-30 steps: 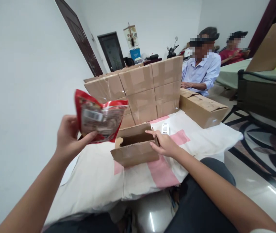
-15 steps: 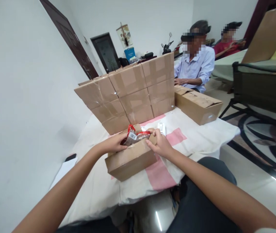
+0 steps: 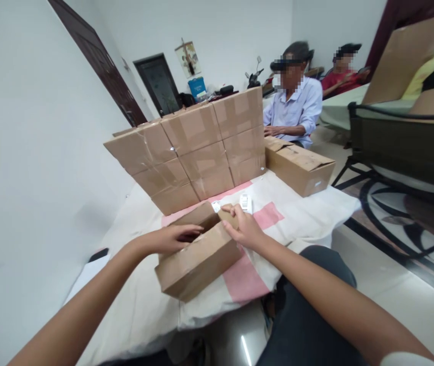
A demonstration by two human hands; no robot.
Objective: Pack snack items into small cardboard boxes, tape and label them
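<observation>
In the head view, the open box (image 3: 197,269) sits by the near edge of the table (image 3: 133,300). Its top is not shut. The left hand (image 3: 173,239) dips inside; I cannot tell what its hidden fingers do. The right hand (image 3: 245,229) pinches an end flap (image 3: 228,217). A big box wall (image 3: 201,147) blocks the far edge. A long box (image 3: 300,170) sits right of it.

L hand (image 3: 173,238) lowered into box (image 3: 197,259), red pkt — held up prev. — out of sight
</observation>
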